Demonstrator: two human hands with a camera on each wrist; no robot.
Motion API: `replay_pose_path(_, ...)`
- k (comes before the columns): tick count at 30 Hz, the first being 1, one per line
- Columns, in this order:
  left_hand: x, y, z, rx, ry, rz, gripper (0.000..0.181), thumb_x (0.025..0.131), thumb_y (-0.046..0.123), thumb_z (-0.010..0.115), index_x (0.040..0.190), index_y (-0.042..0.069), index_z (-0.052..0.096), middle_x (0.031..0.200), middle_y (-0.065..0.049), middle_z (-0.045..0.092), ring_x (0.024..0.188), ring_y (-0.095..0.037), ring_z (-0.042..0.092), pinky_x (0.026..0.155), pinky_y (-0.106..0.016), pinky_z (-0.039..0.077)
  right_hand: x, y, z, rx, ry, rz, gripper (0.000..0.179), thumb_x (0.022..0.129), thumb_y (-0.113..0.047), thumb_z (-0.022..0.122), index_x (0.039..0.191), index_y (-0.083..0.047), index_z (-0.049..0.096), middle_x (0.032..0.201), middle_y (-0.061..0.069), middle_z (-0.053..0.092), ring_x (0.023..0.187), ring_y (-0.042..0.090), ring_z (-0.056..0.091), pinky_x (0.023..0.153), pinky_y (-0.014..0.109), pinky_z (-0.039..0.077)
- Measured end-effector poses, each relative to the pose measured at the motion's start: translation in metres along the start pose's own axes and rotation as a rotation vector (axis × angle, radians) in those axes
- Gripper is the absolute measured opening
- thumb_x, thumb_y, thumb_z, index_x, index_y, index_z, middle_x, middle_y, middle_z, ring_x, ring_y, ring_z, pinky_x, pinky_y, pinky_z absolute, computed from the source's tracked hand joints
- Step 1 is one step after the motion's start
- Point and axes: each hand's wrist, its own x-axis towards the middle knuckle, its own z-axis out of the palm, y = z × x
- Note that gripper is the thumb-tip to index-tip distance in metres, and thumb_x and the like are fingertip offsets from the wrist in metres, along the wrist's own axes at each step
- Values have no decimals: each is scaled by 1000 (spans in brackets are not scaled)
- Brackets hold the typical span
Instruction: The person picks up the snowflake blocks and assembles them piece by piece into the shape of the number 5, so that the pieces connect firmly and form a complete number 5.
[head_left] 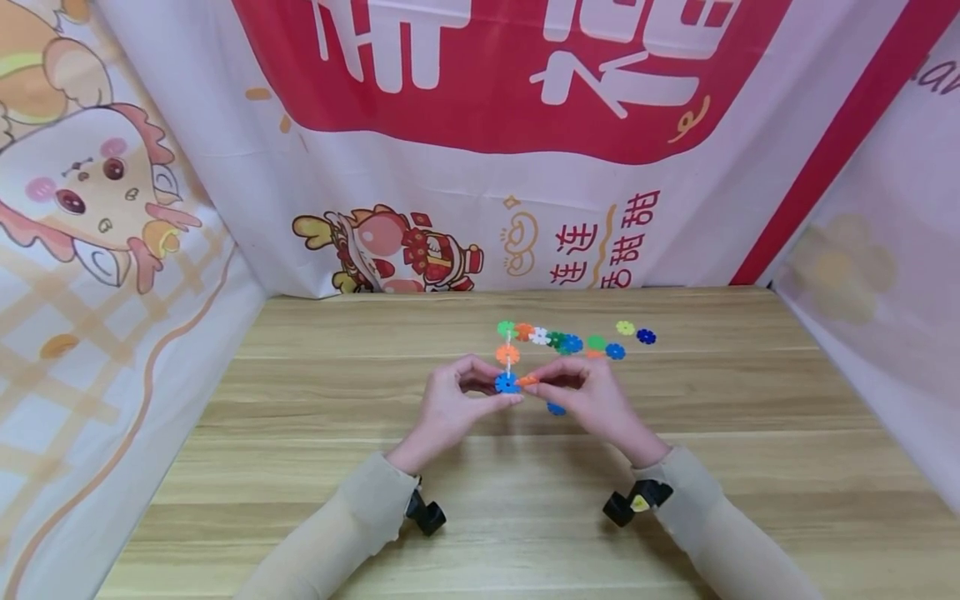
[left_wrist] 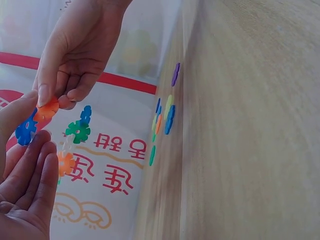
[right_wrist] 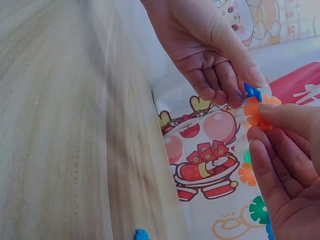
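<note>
In the head view my left hand (head_left: pixel 448 407) pinches a blue snowflake disc (head_left: pixel 507 383) between thumb and fingers. Thumb and fingers of my right hand (head_left: pixel 600 398) grip an orange snowflake disc (head_left: pixel 529 380), its edge meeting the blue disc's edge. From the blue disc a joined chain of discs runs away from me, through another orange disc (head_left: pixel 507 355) to a light green disc (head_left: pixel 506 328), then bends right past a white disc (head_left: pixel 540 336) to a blue end disc (head_left: pixel 572 343). The left wrist view shows the held orange disc (left_wrist: pixel 47 110) overlapping the blue one (left_wrist: pixel 26 129).
Loose discs lie on the wooden table (head_left: pixel 315 500) beyond my right hand, among them a yellow disc (head_left: pixel 626 327) and a dark blue disc (head_left: pixel 647 337). A blue disc (head_left: pixel 556 408) lies beside that hand. Printed cloth (head_left: pixel 480 192) hangs behind and at both sides.
</note>
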Motion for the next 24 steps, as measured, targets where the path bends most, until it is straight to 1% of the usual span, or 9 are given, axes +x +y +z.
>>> replay_pose_path(1, 1, -5, 0, -1, 2, 9, 34, 77, 29, 92, 99, 13, 72, 95, 2, 75, 88, -21, 70, 86, -49, 57, 0, 0, 0, 3, -1, 2, 10, 90, -14, 81, 99, -16, 80, 97, -2, 75, 82, 22, 70, 67, 34, 60)
replay_pose_path(6, 2, -7, 0, 19, 22, 15, 34, 78, 32, 92, 100, 15, 72, 96, 3, 74, 88, -20, 70, 86, -48, 57, 1, 1, -5, 9, -5, 0, 20, 88, -16, 83, 107, -12, 79, 104, 2, 76, 92, 20, 71, 78, 34, 60)
replay_pose_path(9, 3, -7, -1, 28, 45, 23, 30, 79, 27, 91, 99, 16, 72, 97, 3, 74, 87, -19, 70, 84, -48, 58, 0, 6, -13, 17, -8, 9, 22, 88, -13, 82, 110, -11, 78, 108, 7, 75, 94, 21, 71, 82, 34, 59)
replay_pose_path(12, 4, -7, -2, 28, 66, 26, 27, 79, 21, 92, 97, 15, 72, 97, 3, 73, 86, -19, 70, 82, -49, 58, 0, 15, -23, -5, -17, 38, 22, 89, -11, 81, 111, -12, 77, 110, 10, 74, 95, 22, 71, 82, 33, 59)
replay_pose_path(14, 4, -7, -2, 22, 71, 25, 27, 78, 20, 92, 96, 15, 72, 97, 2, 73, 85, -20, 70, 81, -50, 58, -1, 23, -28, -46, -29, 70, 23, 89, -12, 81, 112, -12, 77, 110, 8, 74, 95, 22, 70, 81, 32, 59)
replay_pose_path(17, 4, -7, -3, 10, 68, 22, 29, 77, 25, 93, 96, 16, 72, 97, 1, 74, 85, -20, 71, 82, -51, 58, -2, 37, -34, -141, -60, 135, 28, 89, -17, 83, 115, -10, 76, 109, 6, 73, 94, 20, 68, 80, 30, 58)
replay_pose_path(21, 4, -8, -3, 4, 58, 22, 33, 76, 33, 93, 96, 16, 73, 97, 1, 74, 85, -21, 71, 81, -50, 58, -2, 53, -35, -258, -130, 212, 34, 87, -19, 85, 117, -8, 76, 107, 1, 74, 93, 18, 67, 79, 32, 57)
replay_pose_path(24, 4, -8, -4, 10, 56, 21, 34, 76, 34, 92, 96, 16, 73, 97, 2, 74, 84, -20, 71, 80, -49, 59, -2, 60, -33, -302, -163, 237, 34, 85, -20, 86, 116, -11, 77, 107, -1, 74, 94, 16, 67, 80, 34, 57)
